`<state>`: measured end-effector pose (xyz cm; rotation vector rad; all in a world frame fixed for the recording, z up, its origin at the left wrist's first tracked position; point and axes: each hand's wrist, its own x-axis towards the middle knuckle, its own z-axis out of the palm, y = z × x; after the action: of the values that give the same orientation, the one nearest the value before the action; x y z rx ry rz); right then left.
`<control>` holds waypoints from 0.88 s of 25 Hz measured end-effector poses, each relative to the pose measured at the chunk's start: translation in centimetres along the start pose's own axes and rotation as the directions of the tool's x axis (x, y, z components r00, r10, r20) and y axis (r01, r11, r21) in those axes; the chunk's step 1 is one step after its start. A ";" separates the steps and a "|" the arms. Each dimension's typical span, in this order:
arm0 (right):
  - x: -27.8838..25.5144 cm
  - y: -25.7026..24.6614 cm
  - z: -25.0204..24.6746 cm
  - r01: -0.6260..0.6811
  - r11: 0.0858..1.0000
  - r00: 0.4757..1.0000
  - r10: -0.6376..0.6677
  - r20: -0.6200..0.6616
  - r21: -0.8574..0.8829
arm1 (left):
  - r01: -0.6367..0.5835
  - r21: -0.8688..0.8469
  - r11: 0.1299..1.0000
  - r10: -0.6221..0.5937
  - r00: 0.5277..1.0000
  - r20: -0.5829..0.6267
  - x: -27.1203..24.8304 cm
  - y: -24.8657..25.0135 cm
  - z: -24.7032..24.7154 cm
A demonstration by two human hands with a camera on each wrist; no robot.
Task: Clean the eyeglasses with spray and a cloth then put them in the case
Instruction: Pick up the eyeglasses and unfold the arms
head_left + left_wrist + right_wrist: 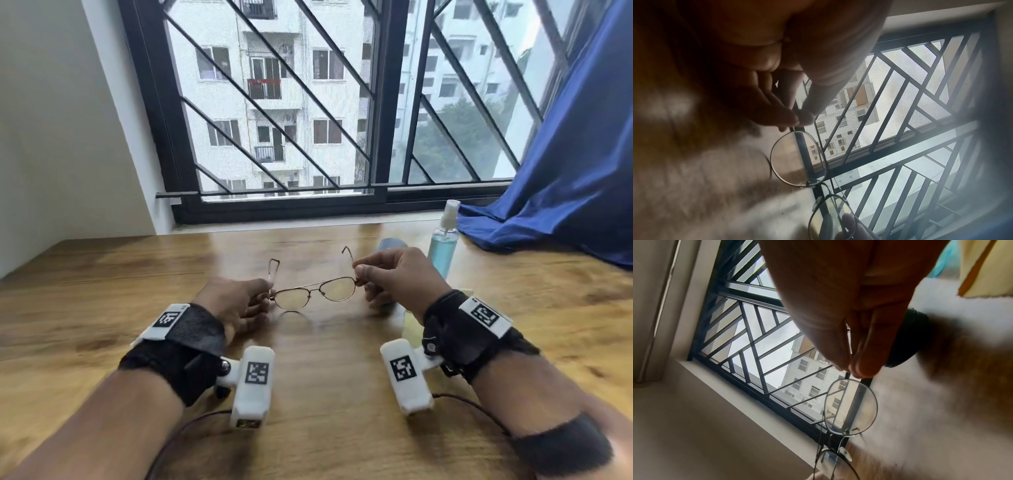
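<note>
Thin metal-framed eyeglasses (315,291) hang just above the wooden table (102,291), temples unfolded and pointing toward the window. My left hand (270,285) pinches the frame at its left hinge, and my right hand (358,270) pinches the right hinge. The left wrist view shows a lens (795,159) below my pinching fingertips (797,120). In the right wrist view the other lens (851,407) hangs under the fingertips (859,366). A spray bottle (443,240) of blue liquid stands behind my right hand. A rounded grey-blue case (390,245) lies mostly hidden behind that hand. A yellow cloth (412,329) lies under my right wrist.
A barred window (308,102) runs along the table's far edge. A blue curtain (565,188) spills onto the table at the back right. A white wall (51,137) closes the left side. Cables trail from both wrist cameras near the front edge.
</note>
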<state>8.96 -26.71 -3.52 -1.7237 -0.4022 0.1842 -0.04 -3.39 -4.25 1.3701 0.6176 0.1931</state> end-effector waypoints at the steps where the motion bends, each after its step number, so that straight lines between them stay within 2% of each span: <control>1: 0.0 0.0 0.0 0.007 0.998 1.000 -0.007 0.000 -0.056 | 0.005 0.002 1.000 -0.005 1.000 -0.005 0.1 0.0 0.0; 5: 0.1 0.0 0.0 -0.006 0.991 1.000 0.009 0.018 -0.137 | -0.002 0.011 1.000 0.002 1.000 -0.026 0.2 0.1 -0.4; 9: 0.1 -0.1 -0.2 -0.028 0.986 0.999 0.034 0.032 -0.164 | -0.116 0.017 0.993 0.116 0.992 -0.049 0.0 0.3 -0.3; 12: -0.2 -0.5 -0.5 -0.031 0.986 1.000 0.031 -0.003 -0.167 | -0.213 -0.031 0.977 0.213 0.977 -0.004 -0.6 0.9 -0.1; 14: -0.3 -1.0 -1.1 0.023 0.979 0.996 -0.040 -0.083 -0.203 | -0.284 -0.056 0.957 0.287 0.956 0.062 -1.2 1.3 0.2; 15: -0.3 -1.2 -1.8 0.087 0.972 0.982 -0.121 -0.144 -0.220 | -0.312 -0.063 0.948 0.316 0.944 0.094 -1.5 1.5 0.5; 16: 0.0 -1.3 -2.3 0.176 0.961 0.951 -0.223 -0.217 -0.215 | -0.336 -0.060 0.940 0.341 0.934 0.110 -1.6 1.5 0.5; 17: 0.2 -1.5 -3.1 0.266 0.939 0.889 -0.326 -0.321 -0.216 | -0.353 -0.055 0.934 0.357 0.926 0.121 -1.8 1.5 0.7; 19: 0.5 -1.8 -4.8 0.363 0.885 0.695 -0.466 -0.548 -0.291 | -0.372 -0.046 0.927 0.375 0.917 0.134 -1.9 1.4 0.8; 20: 0.9 -1.5 -5.6 0.357 0.869 0.601 -0.495 -0.627 -0.344 | -0.378 -0.047 0.925 0.381 0.914 0.139 -1.9 1.3 0.8; 21: 1.1 -1.2 -6.2 0.329 0.868 0.544 -0.497 -0.677 -0.373 | -0.383 -0.050 0.922 0.386 0.911 0.145 -2.0 1.3 0.9; 22: 1.5 -0.6 -6.8 0.281 0.887 0.538 -0.461 -0.706 -0.366 | -0.388 -0.057 0.920 0.392 0.908 0.151 -2.1 1.2 1.0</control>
<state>12.64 -32.34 -1.44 -1.6918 -0.1183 -0.9576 -0.97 -4.95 -2.40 1.4581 0.1991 0.4069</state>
